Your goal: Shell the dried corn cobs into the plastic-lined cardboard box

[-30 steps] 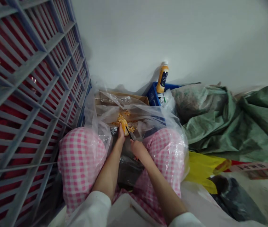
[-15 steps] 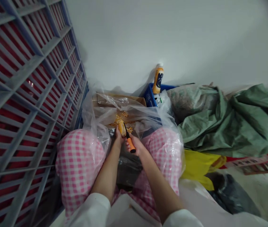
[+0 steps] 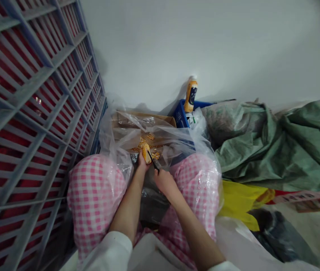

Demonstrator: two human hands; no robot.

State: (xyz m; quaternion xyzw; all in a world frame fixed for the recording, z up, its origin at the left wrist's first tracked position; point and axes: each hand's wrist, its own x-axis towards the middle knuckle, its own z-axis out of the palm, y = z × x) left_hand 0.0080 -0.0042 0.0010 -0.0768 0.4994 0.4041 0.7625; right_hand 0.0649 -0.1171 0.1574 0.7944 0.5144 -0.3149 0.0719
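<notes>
My left hand [image 3: 141, 164] is closed round a yellow corn cob [image 3: 146, 153], held upright between my knees. My right hand [image 3: 162, 180] grips a tool with a thin dark shaft [image 3: 152, 161]; its tip rests against the cob. The tool's handle is hidden inside my fist. Loose yellow kernels [image 3: 144, 142] lie beyond the cob in a cardboard box [image 3: 126, 119] lined with a clear plastic bag [image 3: 176, 137]. The plastic drapes over my knees in pink checked trousers [image 3: 94, 188].
A tall stack of blue-grey and red crates [image 3: 30, 113] rises close on my left. A blue crate [image 3: 181, 113] with an orange bottle [image 3: 190, 94] stands by the white wall. Green woven sacks [image 3: 275, 146], a yellow bag [image 3: 238, 203] and a dark bag [image 3: 278, 233] lie at my right.
My right hand turned: the tool's orange handle, visible half a second ago, is now covered by my fist, and the shaft points up at the cob. The left hand has kept the cob in place.
</notes>
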